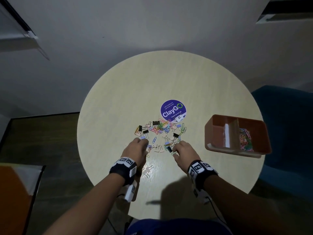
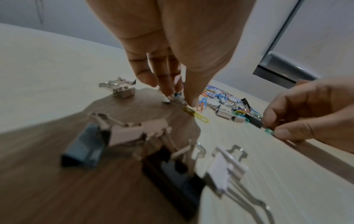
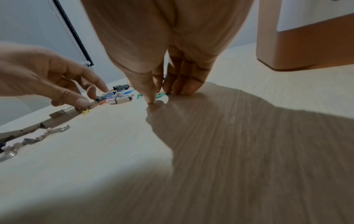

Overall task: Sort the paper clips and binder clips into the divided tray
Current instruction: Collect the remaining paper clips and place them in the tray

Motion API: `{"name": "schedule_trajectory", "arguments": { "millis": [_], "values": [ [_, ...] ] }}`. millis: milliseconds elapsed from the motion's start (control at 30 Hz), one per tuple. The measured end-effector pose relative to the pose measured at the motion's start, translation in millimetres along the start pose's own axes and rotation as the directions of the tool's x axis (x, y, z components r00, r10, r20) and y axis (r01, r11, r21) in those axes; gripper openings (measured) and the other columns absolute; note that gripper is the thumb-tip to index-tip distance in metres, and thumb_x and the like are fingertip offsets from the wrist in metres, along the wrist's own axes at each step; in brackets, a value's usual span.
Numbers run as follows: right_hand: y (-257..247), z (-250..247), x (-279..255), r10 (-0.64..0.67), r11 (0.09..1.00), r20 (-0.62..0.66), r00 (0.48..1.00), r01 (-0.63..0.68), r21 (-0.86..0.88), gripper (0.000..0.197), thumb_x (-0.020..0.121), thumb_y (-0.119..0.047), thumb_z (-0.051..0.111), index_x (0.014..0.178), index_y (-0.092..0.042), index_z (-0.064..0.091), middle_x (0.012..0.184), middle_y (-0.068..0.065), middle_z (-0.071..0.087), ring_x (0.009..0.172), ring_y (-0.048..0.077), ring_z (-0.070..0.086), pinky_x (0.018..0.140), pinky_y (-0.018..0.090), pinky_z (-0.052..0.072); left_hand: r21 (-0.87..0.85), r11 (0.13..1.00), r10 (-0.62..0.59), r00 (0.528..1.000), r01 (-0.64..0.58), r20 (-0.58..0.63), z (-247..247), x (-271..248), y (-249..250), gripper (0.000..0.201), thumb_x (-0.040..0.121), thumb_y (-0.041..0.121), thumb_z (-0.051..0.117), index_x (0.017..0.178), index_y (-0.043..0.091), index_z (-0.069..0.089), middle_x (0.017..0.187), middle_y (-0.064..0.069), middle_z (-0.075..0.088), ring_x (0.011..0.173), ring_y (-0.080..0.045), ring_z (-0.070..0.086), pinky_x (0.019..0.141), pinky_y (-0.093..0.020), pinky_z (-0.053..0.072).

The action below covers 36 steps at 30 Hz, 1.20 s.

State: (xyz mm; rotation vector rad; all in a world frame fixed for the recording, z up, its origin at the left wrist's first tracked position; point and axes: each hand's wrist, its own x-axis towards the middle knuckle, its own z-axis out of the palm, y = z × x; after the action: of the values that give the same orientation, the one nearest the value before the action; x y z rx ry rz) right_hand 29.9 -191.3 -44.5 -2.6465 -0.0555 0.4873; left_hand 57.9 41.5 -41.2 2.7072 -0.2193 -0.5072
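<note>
Both hands work at the near edge of a loose heap of coloured wire paper clips and folding binder clips [image 1: 160, 131] lying at the middle of the round pale wooden table [image 1: 118, 92]. The right hand [image 1: 183, 150] pinches a green wire paper clip [image 2: 268, 131] between thumb and fingertips against the tabletop; its long axis runs roughly toward the heap. The left hand [image 1: 135, 149] has thumb and fingers closing on a small clip at the table surface; whether the grasp is complete cannot be told.

The orange divided plastic tray [image 1: 218, 122] stands at the table's right edge, well apart from the heap. The right hand is the nearer. Its right-hand compartment holds coloured paper clips [image 1: 245, 139]; the left-hand compartment shows no clips. Most clips remain unsorted.
</note>
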Motion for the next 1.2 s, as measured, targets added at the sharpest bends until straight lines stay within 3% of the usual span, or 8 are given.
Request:
{"name": "schedule_trajectory", "arguments": {
  "millis": [133,267,467,600,700,800,1000,1200],
  "values": [
    [-3,0,-1,0.012,1.0,0.021,1.0,-0.012,0.003,0.023,0.089,-0.005,0.051,0.104,-0.015,0.064,0.112,0.004,0.056,0.109,0.023,0.053,0.084,0.025,0.04,0.084,0.995,0.058,0.998,-0.06,0.035,3,7,2,0.026,0.089,0.022,0.058,0.115,0.026,0.063,0.109,-0.002,0.055,0.095,-0.026,0.06,0.073,-0.031,0.052],
    [-6,1,-3,0.024,1.0,0.019,1.0,-0.024,0.017,0.025,0.091,-0.015,0.056,0.116,-0.016,0.061,0.117,0.002,0.055,0.111,0.021,0.053,0.089,0.025,0.041,0.112,0.992,0.048,0.998,-0.053,0.045,5,10,3,0.013,0.091,0.024,0.057,0.099,0.019,0.067,0.101,-0.002,0.055,0.092,-0.025,0.06,0.071,-0.031,0.051],
    [-6,-1,0,-0.01,0.999,0.067,0.998,0.014,-0.051,0.016,0.098,-0.02,0.052,0.102,-0.011,0.064,0.113,0.007,0.055,0.105,0.024,0.055,0.081,0.025,0.039,-0.169,0.984,-0.063,0.998,0.057,-0.03,-1,4,-2,0.013,0.091,0.028,0.06,0.092,0.022,0.072,0.09,-0.001,0.068,0.085,-0.02,0.063,0.075,-0.029,0.051],
    [-8,-4,0,0.002,0.996,0.101,0.995,0.007,-0.087,0.015,0.09,-0.015,0.052,0.098,-0.008,0.062,0.107,0.007,0.057,0.098,0.024,0.056,0.075,0.026,0.039,-0.294,0.951,-0.114,0.992,0.092,-0.058,-12,-2,-11,0.016,0.093,0.029,0.061,0.094,0.023,0.076,0.086,0.004,0.072,0.081,-0.014,0.063,0.074,-0.022,0.046],
    [-8,-7,3,0.065,0.997,0.102,0.993,-0.06,-0.05,0.008,0.084,-0.011,0.05,0.085,-0.013,0.057,0.095,0.006,0.058,0.083,0.024,0.056,0.065,0.027,0.037,-0.124,0.992,-0.011,1.0,0.011,0.002,-12,-4,-18,0.018,0.094,0.032,0.059,0.093,0.025,0.076,0.086,0.003,0.069,0.082,-0.017,0.063,0.073,-0.026,0.049],
    [-5,-12,5,0.116,0.992,0.049,0.992,-0.119,0.048,0.012,0.084,-0.011,0.05,0.088,-0.016,0.06,0.091,0.005,0.061,0.076,0.024,0.057,0.058,0.026,0.035,0.013,0.998,0.06,0.997,-0.06,0.058,-5,-4,-17,0.02,0.094,0.028,0.057,0.103,0.024,0.074,0.099,-0.001,0.066,0.094,-0.021,0.061,0.079,-0.03,0.05],
    [-5,-18,16,0.047,0.996,-0.015,0.999,-0.046,0.073,0.021,0.092,-0.012,0.046,0.095,-0.017,0.066,0.098,0.004,0.066,0.081,0.022,0.061,0.062,0.024,0.038,0.129,0.986,0.088,0.991,-0.101,0.1,3,-2,-5,0.025,0.093,0.036,0.056,0.109,0.021,0.067,0.106,0.0,0.06,0.099,-0.022,0.06,0.08,-0.033,0.051],
    [-11,-13,30,-0.044,0.999,-0.037,0.998,0.045,0.026,0.023,0.097,-0.017,0.048,0.109,-0.014,0.067,0.106,0.006,0.063,0.096,0.024,0.059,0.076,0.028,0.044,0.225,0.965,0.102,0.984,-0.134,0.145,6,-3,1,0.029,0.096,0.023,0.048,0.118,0.022,0.066,0.114,-0.004,0.06,0.105,-0.024,0.058,0.083,-0.031,0.048]
  ]
}}
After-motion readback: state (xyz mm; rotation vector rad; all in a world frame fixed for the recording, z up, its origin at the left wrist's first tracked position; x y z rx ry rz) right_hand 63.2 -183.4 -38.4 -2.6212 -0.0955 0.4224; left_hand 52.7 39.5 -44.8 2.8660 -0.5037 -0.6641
